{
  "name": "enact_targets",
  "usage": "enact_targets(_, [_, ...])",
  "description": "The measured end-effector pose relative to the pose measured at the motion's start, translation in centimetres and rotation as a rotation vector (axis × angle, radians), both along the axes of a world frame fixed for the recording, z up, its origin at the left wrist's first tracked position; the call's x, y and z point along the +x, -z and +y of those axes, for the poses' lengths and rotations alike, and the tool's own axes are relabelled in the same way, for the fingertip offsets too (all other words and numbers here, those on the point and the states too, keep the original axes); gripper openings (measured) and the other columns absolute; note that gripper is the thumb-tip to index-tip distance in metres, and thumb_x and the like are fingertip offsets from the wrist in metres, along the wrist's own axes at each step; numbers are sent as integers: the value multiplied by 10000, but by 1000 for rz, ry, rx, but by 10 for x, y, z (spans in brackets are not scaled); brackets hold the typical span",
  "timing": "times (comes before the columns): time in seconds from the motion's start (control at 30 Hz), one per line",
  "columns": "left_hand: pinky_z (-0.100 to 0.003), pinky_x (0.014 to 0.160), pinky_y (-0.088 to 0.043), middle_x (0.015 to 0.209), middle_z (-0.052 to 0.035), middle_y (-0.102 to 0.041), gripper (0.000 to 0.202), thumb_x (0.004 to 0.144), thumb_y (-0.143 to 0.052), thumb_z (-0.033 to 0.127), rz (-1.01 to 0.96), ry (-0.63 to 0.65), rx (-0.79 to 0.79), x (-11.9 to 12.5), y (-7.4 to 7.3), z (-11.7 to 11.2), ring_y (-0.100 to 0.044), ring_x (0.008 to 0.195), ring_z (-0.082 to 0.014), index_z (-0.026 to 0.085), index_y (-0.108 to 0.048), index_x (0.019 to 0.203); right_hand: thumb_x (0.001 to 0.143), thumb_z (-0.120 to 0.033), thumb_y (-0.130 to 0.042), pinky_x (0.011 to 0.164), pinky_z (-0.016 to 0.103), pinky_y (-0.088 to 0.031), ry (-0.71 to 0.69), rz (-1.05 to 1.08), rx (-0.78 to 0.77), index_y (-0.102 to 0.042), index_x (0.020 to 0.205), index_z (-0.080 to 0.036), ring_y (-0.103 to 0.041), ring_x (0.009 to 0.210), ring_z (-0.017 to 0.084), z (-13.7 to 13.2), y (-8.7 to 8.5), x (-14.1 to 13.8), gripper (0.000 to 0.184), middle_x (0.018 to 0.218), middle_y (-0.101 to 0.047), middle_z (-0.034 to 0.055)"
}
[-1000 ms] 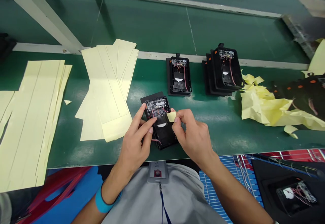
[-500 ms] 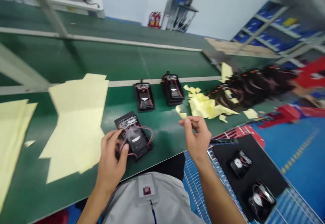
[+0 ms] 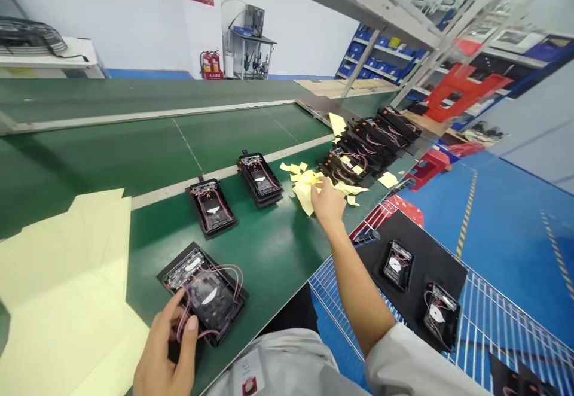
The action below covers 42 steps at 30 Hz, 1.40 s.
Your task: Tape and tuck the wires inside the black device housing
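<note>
In the head view, a black plastic case (image 3: 204,300) with a circuit board, a white label and loose pink wires lies on a flat black piece near the bench's front edge. My left hand (image 3: 168,342) grips its left side, index finger at the upper edge and thumb over the wires. My right hand (image 3: 327,201) is stretched out to a heap of torn yellow paper (image 3: 305,195), fingertips pinched together at the paper and partly hidden. Two similar groups of cases, a single case (image 3: 211,204) and a stack of cases (image 3: 260,177), lie between the hands and the rail.
Large yellow paper sheets (image 3: 67,288) cover the left of the green bench (image 3: 269,252). A row of black cases (image 3: 372,139) stands beyond the paper heap. To my right, a wire rack (image 3: 484,330) carries a black board (image 3: 417,234) with two cases.
My right hand has moved forward with a small yellow scrap to the paper heap. The view has swung right. My left hand stays at the case.
</note>
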<state>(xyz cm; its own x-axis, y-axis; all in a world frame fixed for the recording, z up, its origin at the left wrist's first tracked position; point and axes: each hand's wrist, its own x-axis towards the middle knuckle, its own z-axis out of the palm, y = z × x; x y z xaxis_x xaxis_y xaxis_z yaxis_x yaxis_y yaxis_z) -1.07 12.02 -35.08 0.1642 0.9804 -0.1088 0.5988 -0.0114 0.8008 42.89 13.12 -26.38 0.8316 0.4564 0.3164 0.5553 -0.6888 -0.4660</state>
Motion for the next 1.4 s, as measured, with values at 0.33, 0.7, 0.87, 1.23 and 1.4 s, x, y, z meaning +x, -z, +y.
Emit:
enact_targets(0.33, [-292,1024,-474,968,-19,-668,705,967,-683,723,-325,-32,-226,5,-35,-11,-615,976,-163,251,-659,1490,1094,-363,-570,815,279,-601,-681,-13,157,-748,1153,-249,-759,843,135,-57,-4,-140,219,1052,-829,12])
enact_targets(0.7, [-313,997,-571,1502,-57,-623,520,1020,-730,453,-199,80,62,-13,-38,-24,-653,1152,-162,350,-606,1515,930,-225,-637,1355,715,-247,-1456,135,21,-732,1150,-236,-302,1694,342,-37,35,-192,240,1708,-503,54])
enact_targets(0.87, [-393,1123,-591,1738,-42,-410,283,1010,-745,348,-25,69,227,-3,-40,-41,-618,1361,-211,302,-732,1289,918,-123,-588,1388,668,-218,-1571,173,75,-717,1124,-215,-281,1703,323,-28,47,-183,260,1715,-495,65])
enact_targets(1.23, [-588,1394,-386,1834,5,-230,205,1011,-738,296,130,271,218,6,-61,-21,-315,1716,-307,270,-802,1203,955,-130,-679,1288,596,-392,-1537,192,243,-696,1191,-185,-523,1471,306,-74,66,-190,243,1389,-673,103])
enact_targets(1.4, [-643,1401,-346,1806,64,-286,140,1035,-718,316,220,410,226,0,-72,-7,-187,1751,-324,302,-845,1092,942,-64,-660,1290,553,-480,-1566,254,271,-707,1166,-102,-517,1454,327,-84,70,-194,231,1335,-620,163])
